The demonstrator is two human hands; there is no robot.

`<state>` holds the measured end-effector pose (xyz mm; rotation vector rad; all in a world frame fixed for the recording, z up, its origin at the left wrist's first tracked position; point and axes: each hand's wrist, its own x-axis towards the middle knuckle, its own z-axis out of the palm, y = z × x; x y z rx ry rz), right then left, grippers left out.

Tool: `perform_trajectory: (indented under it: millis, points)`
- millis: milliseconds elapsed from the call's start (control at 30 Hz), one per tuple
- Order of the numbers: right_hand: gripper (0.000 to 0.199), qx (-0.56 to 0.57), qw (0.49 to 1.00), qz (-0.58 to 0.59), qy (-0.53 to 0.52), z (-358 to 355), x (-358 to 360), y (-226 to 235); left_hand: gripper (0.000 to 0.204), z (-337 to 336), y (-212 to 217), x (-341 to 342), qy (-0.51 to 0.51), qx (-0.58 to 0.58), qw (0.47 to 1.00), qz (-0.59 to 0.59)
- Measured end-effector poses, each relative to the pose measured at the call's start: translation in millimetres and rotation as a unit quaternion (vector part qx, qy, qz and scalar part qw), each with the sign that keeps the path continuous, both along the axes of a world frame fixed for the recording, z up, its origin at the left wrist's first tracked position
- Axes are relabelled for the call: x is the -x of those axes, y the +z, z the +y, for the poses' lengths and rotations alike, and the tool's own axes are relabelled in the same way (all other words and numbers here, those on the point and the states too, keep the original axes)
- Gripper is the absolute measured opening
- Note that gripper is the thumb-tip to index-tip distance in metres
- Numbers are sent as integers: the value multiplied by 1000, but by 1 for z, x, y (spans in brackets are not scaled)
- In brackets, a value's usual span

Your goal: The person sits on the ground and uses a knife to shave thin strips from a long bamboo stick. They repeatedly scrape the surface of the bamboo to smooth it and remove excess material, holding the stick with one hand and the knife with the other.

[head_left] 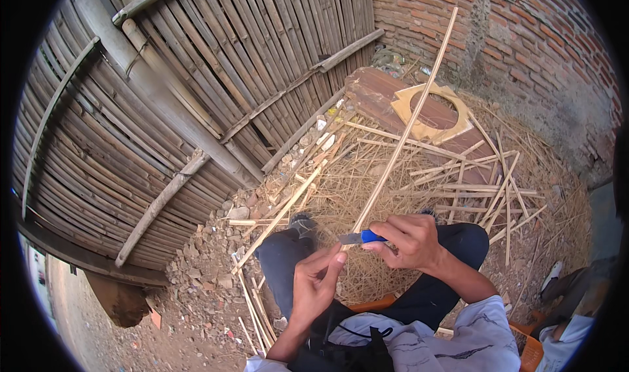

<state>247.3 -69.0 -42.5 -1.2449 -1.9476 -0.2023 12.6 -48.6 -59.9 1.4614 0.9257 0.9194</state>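
Observation:
My right hand (413,242) is closed round the blue handle of a utility knife (372,237). Its grey blade (350,239) points left and lies across the near end of a long, thin bamboo strip (409,126). That strip slants up and away to the far right. Close by the blade, my left hand (320,277) pinches the strip's near end between thumb and fingers. The very end of the strip is partly hidden by the fingers. Both hands are above my bent knees, over the straw.
Loose bamboo strips (488,188) lie on straw (367,175) to the right, others (255,313) at lower left. Beyond is a brown board (373,100) with a holed yellowish panel (401,103). A bamboo fence (216,51) and brick wall (550,38) enclose the spot. Another person (570,287) is at right.

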Motion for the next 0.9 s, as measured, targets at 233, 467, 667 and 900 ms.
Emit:
perform_trajectory:
  millis: [233,467,667,900]
  points:
    - [24,-56,966,137,-212,23,-67,13,29,-9,-5,23,-2,42,999,10]
    - [28,-34,993,98,-56,3,-40,10,32,0,-8,23,-35,109,992,-55]
    - [29,19,998,32,43,-3,2,-3,32,7,1,20,-91,175,976,-96]
    - [30,64,996,13,60,-1,-4,7,27,2,-2,19,-45,30,999,-5]
